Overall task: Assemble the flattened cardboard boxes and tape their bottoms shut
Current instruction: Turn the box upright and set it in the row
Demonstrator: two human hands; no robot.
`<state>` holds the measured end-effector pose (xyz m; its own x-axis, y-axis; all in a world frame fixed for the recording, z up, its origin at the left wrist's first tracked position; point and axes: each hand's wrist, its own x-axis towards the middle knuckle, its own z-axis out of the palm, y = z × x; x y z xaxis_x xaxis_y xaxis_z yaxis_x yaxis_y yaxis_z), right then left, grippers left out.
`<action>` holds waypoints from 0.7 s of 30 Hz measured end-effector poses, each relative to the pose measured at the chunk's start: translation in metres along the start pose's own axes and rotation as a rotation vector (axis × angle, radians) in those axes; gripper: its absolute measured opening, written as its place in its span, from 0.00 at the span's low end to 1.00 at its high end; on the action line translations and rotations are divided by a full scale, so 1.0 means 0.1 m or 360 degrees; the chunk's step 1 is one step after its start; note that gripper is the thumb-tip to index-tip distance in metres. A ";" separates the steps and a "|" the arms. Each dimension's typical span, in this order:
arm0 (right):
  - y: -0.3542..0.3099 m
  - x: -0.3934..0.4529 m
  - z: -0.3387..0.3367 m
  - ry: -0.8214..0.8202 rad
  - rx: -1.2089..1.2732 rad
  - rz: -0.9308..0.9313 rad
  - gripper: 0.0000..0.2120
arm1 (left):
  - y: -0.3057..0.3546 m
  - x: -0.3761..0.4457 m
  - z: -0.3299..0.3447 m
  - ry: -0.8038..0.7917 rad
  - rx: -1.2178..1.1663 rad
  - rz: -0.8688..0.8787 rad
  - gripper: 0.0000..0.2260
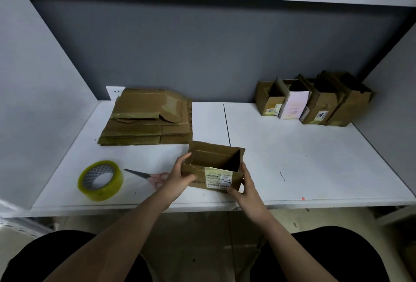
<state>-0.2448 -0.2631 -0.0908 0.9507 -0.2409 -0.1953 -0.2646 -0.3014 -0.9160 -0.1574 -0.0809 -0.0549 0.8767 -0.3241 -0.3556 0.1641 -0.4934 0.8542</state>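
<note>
A small cardboard box [215,162], opened up with a white label on its near side, stands near the table's front edge. My left hand [177,178] grips its left end, thumb on the near side and fingers over the end. My right hand [244,188] grips its right near corner. A stack of flattened cardboard boxes [148,118] lies at the back left. A roll of yellowish tape [100,180] lies on its side at the front left. Scissors with pink handles [147,176] rest between the tape and my left hand.
Several assembled boxes [313,101] stand in a row at the back right against the grey wall. The white table [304,164] has a seam down its middle. Grey side walls close in left and right, and a shelf runs overhead.
</note>
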 end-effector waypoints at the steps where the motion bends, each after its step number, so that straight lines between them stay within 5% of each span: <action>1: 0.01 0.01 -0.02 -0.0006 -0.0004 0.0024 0.36 | -0.03 0.03 -0.02 0.0001 -0.0038 -0.0016 0.27; 9: -0.08 0.06 -0.16 0.0290 0.0277 -0.0004 0.26 | -0.14 0.00 0.20 0.0736 -0.0691 -0.0322 0.26; 16: -0.29 0.39 -0.21 0.0183 -0.0166 -0.0018 0.23 | 0.15 -0.16 0.62 0.0114 -0.0784 -0.0188 0.36; 21: -0.23 0.23 -0.12 0.0184 -0.0538 -0.0149 0.22 | 0.16 0.07 0.42 0.0000 -0.0639 0.0020 0.27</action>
<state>-0.2186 -0.2731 -0.0697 0.9539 -0.2947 -0.0573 -0.2340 -0.6102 -0.7569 -0.1673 -0.1247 -0.0600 0.8796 -0.3284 -0.3441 0.3170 -0.1347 0.9388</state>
